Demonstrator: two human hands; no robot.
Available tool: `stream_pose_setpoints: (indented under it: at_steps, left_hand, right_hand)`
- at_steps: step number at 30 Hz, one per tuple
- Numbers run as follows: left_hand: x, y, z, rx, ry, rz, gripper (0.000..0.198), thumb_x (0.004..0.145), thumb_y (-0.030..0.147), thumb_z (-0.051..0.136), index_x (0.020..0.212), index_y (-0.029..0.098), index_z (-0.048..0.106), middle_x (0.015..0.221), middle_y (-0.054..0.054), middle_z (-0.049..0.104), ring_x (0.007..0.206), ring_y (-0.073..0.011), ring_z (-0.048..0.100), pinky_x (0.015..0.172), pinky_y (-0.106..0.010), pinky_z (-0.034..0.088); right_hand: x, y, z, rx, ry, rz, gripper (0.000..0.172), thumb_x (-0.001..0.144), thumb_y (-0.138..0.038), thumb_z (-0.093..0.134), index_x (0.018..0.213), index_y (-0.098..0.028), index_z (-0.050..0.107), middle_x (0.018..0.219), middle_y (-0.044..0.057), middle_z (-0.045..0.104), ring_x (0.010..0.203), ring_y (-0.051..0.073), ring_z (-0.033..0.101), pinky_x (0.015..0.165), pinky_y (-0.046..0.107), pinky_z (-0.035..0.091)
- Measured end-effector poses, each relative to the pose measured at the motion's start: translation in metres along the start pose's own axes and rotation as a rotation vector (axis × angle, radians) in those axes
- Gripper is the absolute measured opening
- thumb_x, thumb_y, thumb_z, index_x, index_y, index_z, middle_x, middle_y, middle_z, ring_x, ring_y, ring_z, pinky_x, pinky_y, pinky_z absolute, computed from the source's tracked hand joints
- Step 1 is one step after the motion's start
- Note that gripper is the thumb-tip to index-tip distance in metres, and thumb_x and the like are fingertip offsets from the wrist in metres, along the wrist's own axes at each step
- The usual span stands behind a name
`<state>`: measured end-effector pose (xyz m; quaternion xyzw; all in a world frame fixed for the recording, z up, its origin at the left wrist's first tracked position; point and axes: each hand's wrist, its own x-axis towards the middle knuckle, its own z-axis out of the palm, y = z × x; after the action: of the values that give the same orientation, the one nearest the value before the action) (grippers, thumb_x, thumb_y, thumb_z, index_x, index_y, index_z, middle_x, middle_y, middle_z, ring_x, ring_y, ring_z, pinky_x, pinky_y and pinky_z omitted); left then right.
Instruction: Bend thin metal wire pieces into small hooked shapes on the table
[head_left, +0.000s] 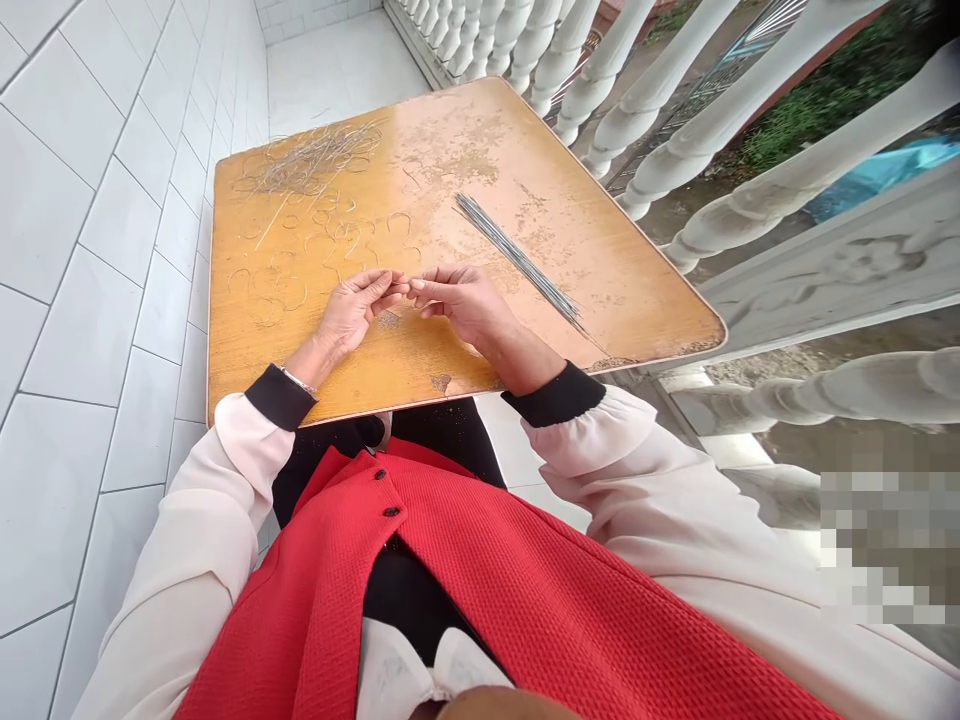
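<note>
My left hand and my right hand hover over a worn wooden table top, their fingertips meeting near the middle. Anything pinched there is too thin to make out. A straight bundle of thin metal rods lies just beyond my right hand, apart from it. Curved wire pieces are scattered to the left, close to my left hand. At the far left corner sits a tangled heap of fine wire.
A white stone balustrade runs along the table's right side, close to its edge. White tiled wall rises on the left, and white floor tiles lie beyond the table. My body in a red vest sits at the near edge.
</note>
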<state>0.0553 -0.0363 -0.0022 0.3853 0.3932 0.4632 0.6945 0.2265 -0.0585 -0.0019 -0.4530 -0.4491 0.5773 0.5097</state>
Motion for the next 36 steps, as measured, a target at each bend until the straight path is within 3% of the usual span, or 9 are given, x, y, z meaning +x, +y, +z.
stream_pose_setpoints:
  at_steps: [4, 10, 15, 21, 27, 36]
  left_hand:
    - [0.001, -0.003, 0.000, 0.016, -0.008, 0.029, 0.015, 0.096, 0.011, 0.066, 0.083, 0.014, 0.074, 0.076, 0.002, 0.076, 0.070, -0.0039, 0.071, 0.079, -0.016, 0.057]
    - [-0.004, -0.002, 0.001, 0.186, -0.031, 0.056, 0.011, 0.087, 0.018, 0.078, 0.080, 0.014, 0.071, 0.075, 0.002, 0.074, 0.066, -0.0042, 0.068, 0.062, -0.014, 0.050]
    - [-0.007, -0.001, 0.003, 0.321, -0.006, 0.052, 0.018, 0.088, 0.023, 0.076, 0.076, 0.014, 0.066, 0.071, 0.002, 0.071, 0.061, -0.0053, 0.066, 0.060, -0.016, 0.049]
    - [-0.007, -0.005, 0.005, 0.385, 0.029, 0.090, 0.019, 0.084, 0.006, 0.062, 0.068, 0.014, 0.063, 0.063, 0.003, 0.067, 0.055, -0.0051, 0.062, 0.057, -0.016, 0.048]
    - [-0.007, -0.011, 0.008, 0.392, 0.067, 0.081, 0.023, 0.080, 0.004, 0.057, 0.060, 0.014, 0.062, 0.056, 0.004, 0.062, 0.052, -0.0061, 0.059, 0.058, -0.019, 0.049]
    - [-0.007, -0.005, 0.007, 0.367, 0.067, 0.049, 0.023, 0.083, 0.006, 0.059, 0.063, 0.015, 0.060, 0.058, 0.003, 0.063, 0.052, -0.0059, 0.061, 0.056, -0.017, 0.049]
  right_hand:
    - [0.000, 0.001, 0.002, -0.054, 0.021, -0.045, 0.028, 0.068, -0.035, 0.092, 0.065, -0.019, 0.070, 0.063, -0.001, 0.066, 0.056, 0.008, 0.055, 0.053, 0.020, 0.048]
    - [-0.001, 0.000, 0.004, -0.079, 0.029, -0.071, 0.031, 0.074, -0.034, 0.088, 0.062, -0.019, 0.063, 0.061, -0.001, 0.063, 0.056, 0.008, 0.054, 0.055, 0.021, 0.049]
    - [-0.001, -0.003, 0.005, -0.139, 0.071, -0.041, 0.029, 0.078, -0.022, 0.083, 0.061, -0.019, 0.059, 0.060, -0.002, 0.060, 0.054, 0.008, 0.053, 0.056, 0.020, 0.048]
    - [0.003, 0.004, 0.003, -0.225, 0.065, 0.018, 0.029, 0.076, -0.012, 0.081, 0.059, -0.018, 0.058, 0.053, -0.003, 0.056, 0.049, 0.008, 0.051, 0.051, 0.020, 0.046]
    - [0.009, 0.007, 0.000, -0.337, 0.049, 0.114, 0.034, 0.072, -0.002, 0.076, 0.051, -0.018, 0.056, 0.044, -0.002, 0.053, 0.041, 0.008, 0.049, 0.043, 0.019, 0.041]
    - [0.002, 0.001, -0.001, -0.129, 0.007, 0.128, 0.030, 0.078, -0.020, 0.085, 0.058, -0.016, 0.064, 0.052, 0.002, 0.063, 0.044, 0.008, 0.054, 0.045, 0.018, 0.046]
